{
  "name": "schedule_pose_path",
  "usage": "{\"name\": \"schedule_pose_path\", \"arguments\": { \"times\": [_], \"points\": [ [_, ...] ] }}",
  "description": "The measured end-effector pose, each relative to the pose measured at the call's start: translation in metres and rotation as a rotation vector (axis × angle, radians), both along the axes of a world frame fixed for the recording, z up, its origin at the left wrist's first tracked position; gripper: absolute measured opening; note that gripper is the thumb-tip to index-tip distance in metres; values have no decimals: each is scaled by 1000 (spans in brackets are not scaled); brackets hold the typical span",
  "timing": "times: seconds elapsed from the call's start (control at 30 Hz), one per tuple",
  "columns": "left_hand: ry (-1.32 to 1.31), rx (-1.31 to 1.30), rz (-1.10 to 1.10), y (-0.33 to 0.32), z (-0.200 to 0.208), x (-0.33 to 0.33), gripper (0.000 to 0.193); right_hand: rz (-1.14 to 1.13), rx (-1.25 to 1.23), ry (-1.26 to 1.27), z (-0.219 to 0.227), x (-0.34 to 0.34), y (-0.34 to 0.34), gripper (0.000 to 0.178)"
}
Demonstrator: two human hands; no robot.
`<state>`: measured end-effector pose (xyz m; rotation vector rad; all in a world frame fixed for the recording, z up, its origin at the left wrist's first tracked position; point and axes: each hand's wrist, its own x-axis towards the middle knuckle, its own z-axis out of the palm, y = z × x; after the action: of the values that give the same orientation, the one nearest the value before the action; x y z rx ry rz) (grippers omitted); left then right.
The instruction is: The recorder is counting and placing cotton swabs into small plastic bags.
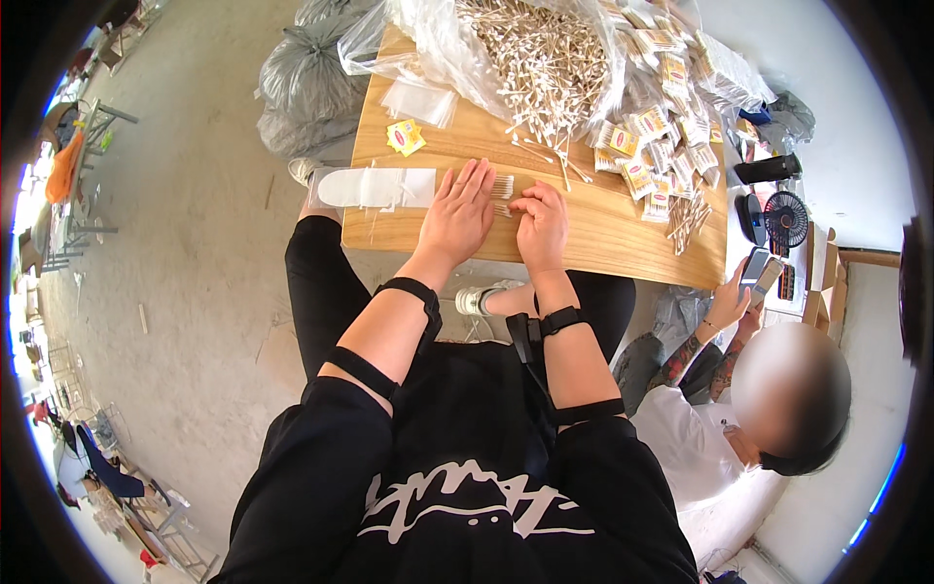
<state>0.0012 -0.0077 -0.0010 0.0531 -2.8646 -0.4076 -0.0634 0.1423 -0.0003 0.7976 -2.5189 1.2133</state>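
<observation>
My left hand [457, 214] lies flat with its fingers stretched out, pressing on a row of cotton swabs [503, 187] whose tips stick out past its right side. From under it, to the left, runs a long white strip with a rounded end [375, 188], with clear plastic film about it. My right hand [541, 224] rests just right of the swab tips, fingers curled in toward the thumb; whether anything is pinched there is hidden. Two small yellow cards [406, 137] lie beyond the strip, close to a stack of clear plastic bags [420, 101].
A big clear bag of loose cotton swabs [545, 68] spills onto the wooden table [603, 229]. Packed swab bags [642, 161] pile up at the right, beside loose swabs [689, 219]. Grey sacks [311, 83] stand off the left edge. A person [681, 438] sits at right holding a phone.
</observation>
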Motion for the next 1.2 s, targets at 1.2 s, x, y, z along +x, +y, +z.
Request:
{"name": "schedule_pose_path", "arguments": {
  "times": [1.2],
  "points": [
    [-37, -35, -5, 0, 0, -2, 55, -37, -17, 31, 2, -1, -2, 27]
  ]
}}
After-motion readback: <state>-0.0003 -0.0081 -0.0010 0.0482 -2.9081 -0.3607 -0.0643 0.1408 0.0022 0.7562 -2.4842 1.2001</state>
